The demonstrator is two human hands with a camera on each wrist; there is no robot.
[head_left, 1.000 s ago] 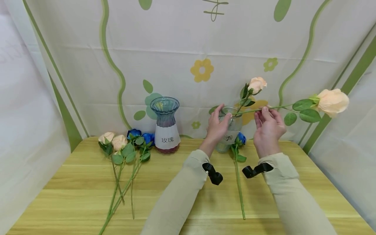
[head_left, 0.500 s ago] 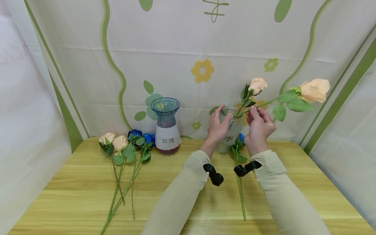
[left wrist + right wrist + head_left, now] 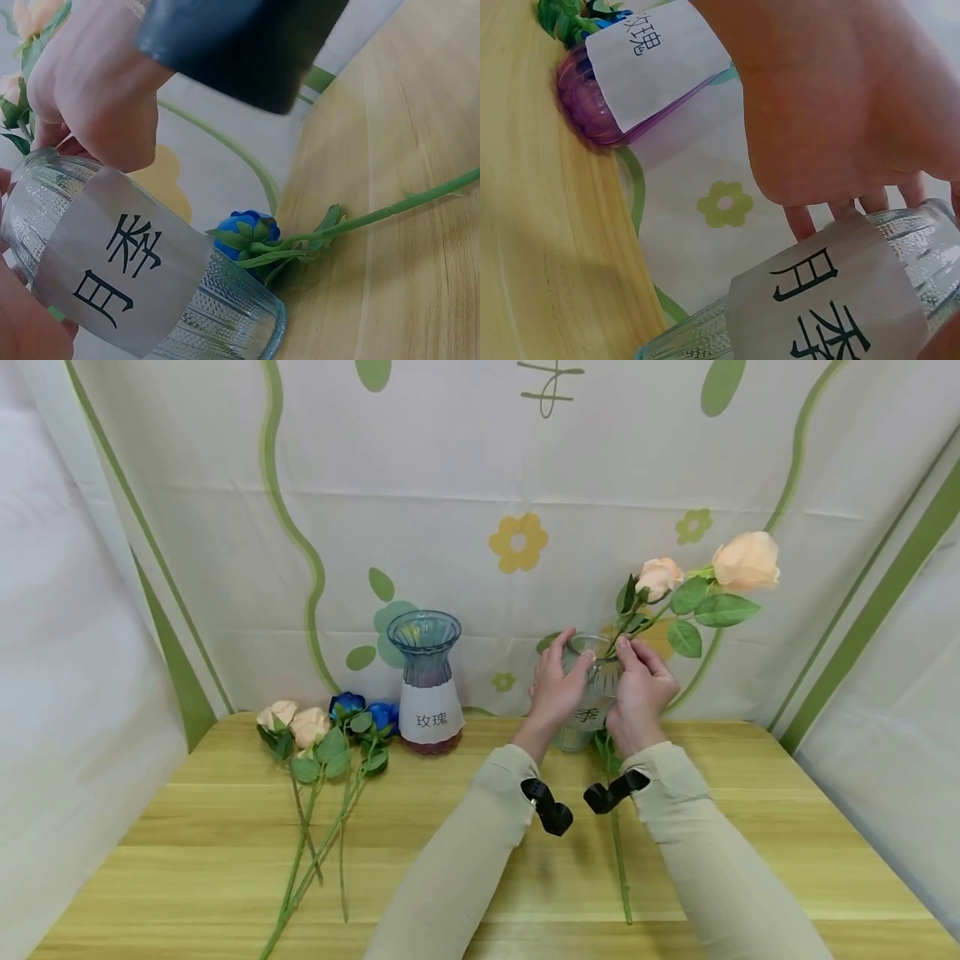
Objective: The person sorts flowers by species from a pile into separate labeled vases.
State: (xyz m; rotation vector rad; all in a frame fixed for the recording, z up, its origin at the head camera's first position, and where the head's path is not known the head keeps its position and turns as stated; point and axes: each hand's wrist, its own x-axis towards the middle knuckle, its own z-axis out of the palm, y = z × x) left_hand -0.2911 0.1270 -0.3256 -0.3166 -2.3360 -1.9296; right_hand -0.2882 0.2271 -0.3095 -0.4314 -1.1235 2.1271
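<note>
My left hand (image 3: 558, 689) wraps the upper part of a clear glass vase (image 3: 232, 315), its thumb along the rim. The vase stands upright and bears a white label with black characters. With thumb and fingers at the vase mouth, my right hand (image 3: 641, 693) pinches the green stem of a large peach rose (image 3: 746, 560). That rose leans out to the right; its stem's lower end is hidden by the hands. A smaller peach rose (image 3: 658, 578) stands in the same vase. Beside the vase's base lies a blue rose (image 3: 244, 232), its bloom hidden in the head view.
A blue-and-purple glass vase (image 3: 431, 722) with a white label stands left of my hands. Farther left, peach roses (image 3: 309, 727) and blue roses (image 3: 347, 705) lie on the wooden table (image 3: 187, 877) with crossing stems. A patterned cloth (image 3: 420, 552) hangs behind.
My right hand has moved left to the vase mouth, swinging the large peach rose from nearly level to a steeper upward slant. The left hand has kept its place on the vase.
</note>
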